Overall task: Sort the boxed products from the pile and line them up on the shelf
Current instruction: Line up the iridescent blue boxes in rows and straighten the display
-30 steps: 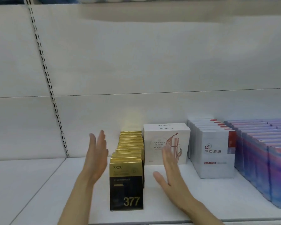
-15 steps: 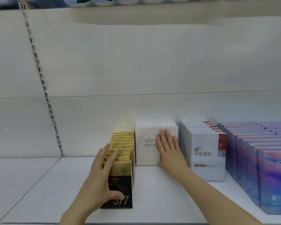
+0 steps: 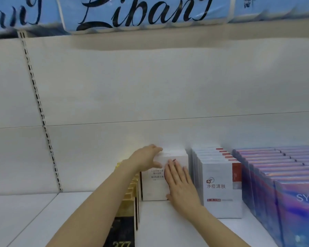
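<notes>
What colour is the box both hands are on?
White, with small dark print; the MARUBI box shows best in the head view.

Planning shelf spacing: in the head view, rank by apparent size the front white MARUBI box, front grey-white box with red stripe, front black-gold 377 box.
1. Grey-white box with red stripe.
2. White MARUBI box, partly covered by hands.
3. Black-gold 377 box: cropped, nearer, so unsure.

The white shelf [image 3: 168,227] carries four rows standing side by side: gold-and-black boxes [image 3: 130,198], a white MARUBI box [image 3: 153,186], red-trimmed white boxes [image 3: 219,189], and purple-blue boxes [image 3: 284,175].
</notes>
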Demonstrator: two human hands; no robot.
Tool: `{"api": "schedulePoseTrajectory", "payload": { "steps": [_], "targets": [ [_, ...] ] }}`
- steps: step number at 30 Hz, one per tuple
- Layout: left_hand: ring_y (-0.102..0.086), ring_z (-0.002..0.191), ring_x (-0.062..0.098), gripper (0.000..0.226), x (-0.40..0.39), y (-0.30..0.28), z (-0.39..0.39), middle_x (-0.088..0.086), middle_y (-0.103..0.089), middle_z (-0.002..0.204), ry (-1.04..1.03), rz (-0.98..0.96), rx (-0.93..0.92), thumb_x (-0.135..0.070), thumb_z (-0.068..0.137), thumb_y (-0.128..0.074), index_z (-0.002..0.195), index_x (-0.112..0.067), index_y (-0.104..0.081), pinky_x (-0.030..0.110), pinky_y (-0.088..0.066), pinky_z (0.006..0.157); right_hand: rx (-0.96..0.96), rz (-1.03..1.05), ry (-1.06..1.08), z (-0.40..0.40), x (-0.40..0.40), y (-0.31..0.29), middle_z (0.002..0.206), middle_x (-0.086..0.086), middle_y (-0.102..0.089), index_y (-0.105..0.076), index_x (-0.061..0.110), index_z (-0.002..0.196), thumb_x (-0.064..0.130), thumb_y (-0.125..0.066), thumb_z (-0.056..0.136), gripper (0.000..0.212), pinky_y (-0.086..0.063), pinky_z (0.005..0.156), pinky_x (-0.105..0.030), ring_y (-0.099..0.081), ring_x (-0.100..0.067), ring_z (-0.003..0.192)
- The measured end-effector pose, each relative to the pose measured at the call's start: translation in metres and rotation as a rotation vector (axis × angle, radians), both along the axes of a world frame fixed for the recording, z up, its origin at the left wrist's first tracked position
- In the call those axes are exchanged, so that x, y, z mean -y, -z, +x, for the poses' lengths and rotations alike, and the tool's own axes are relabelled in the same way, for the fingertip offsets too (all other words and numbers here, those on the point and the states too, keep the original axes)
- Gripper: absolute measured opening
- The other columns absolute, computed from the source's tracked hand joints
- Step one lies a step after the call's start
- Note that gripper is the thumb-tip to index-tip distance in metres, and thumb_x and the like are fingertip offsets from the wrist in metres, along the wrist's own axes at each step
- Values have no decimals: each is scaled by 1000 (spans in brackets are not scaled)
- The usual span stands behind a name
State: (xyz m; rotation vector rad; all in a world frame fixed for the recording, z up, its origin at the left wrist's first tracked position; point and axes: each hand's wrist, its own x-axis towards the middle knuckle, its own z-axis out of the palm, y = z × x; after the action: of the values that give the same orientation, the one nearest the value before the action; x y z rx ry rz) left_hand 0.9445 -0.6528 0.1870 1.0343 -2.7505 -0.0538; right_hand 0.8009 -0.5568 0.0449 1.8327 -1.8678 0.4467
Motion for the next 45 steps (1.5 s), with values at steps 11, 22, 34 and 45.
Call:
{"api": "schedulePoseTrajectory", "payload": {
  "steps": [11, 22, 34, 45],
  "targets": [
    [-55, 116, 21, 52, 25, -20, -20, 1, -59, 127, -6, 64, 72, -30, 81, -79, 128, -17, -62, 31, -43, 95, -7, -78, 42, -8, -12, 4, 161, -17, -13, -22, 4, 153, 46, -84, 63, 117, -19, 112, -53, -14, -38, 148],
    [-57, 113, 20, 59, 27, -28, -15, -1, -62, 122, -21, 305, 43, -22, 72, -85, 125, -19, -59, 37, -46, 100, 29, -85, 28, 6, -20, 8, 161, -19, -12, -19, 1, 153, 35, -81, 67, 111, -19, 113, -49, -14, -35, 148],
    [-60, 86, 19, 32, 33, -26, -18, -3, -68, 89, 53, 103, 59, -30, 71, -85, 95, -13, -72, 32, -46, 77, 38, -12, 35, -1, -7, 9, 162, -19, -7, -15, -2, 153, 51, -78, 57, 126, -16, 114, -47, -11, -34, 149],
    [7, 151, 17, 82, 13, 32, -5, 2, 7, 165, 110, -310, 255, -44, 99, -47, 156, -18, 4, 37, -4, 123, 39, -87, 54, 11, -24, 2, 161, -18, -12, -17, 0, 153, 46, -74, 73, 108, -17, 115, -45, -13, -33, 149]
  ]
}}
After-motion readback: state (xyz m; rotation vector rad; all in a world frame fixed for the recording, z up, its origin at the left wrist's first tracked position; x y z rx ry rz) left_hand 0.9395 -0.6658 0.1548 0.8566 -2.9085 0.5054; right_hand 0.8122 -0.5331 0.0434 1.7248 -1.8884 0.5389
